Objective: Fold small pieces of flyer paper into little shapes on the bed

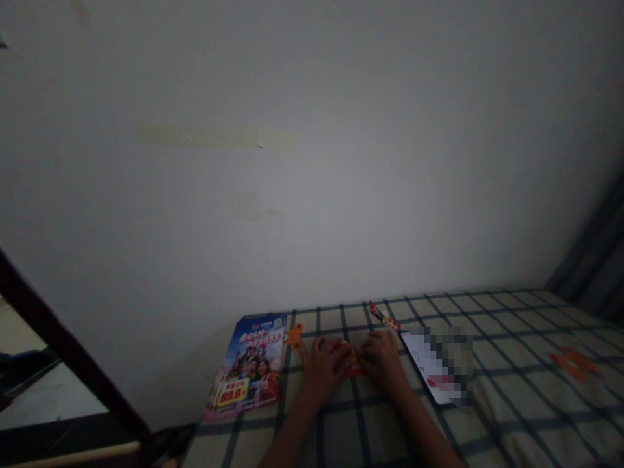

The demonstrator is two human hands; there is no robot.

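The work in hand looks to be close handling of a red printed paper piece [355, 369], which lies low in front of the person, on the checked cloth [511, 325] and between the left hand [322, 365] and the right hand [381, 356]. The fingers of both hands are bent in over it from either side, so each grip looks narrow, but I cannot tell whether the fingertips pinch the paper or only press it down. The next move, as I judge it, calls for steady, light fingers and an even hold from both sides, since thin paper creases easily. Left of the hands lies a stack of printed flyers [253, 364], with an orange cut-out-like shape [294, 335] just beside it; a narrow printed strip [385, 316] and a phone [429, 367], partly pixelated, lie to the right. The cloth hides what is beneath, and it meets a plain pale wall [365, 195] bearing a yellowish tape strip [219, 136]. Dark curtain-like fabric [599, 240] hangs at far right, and the room is dim.
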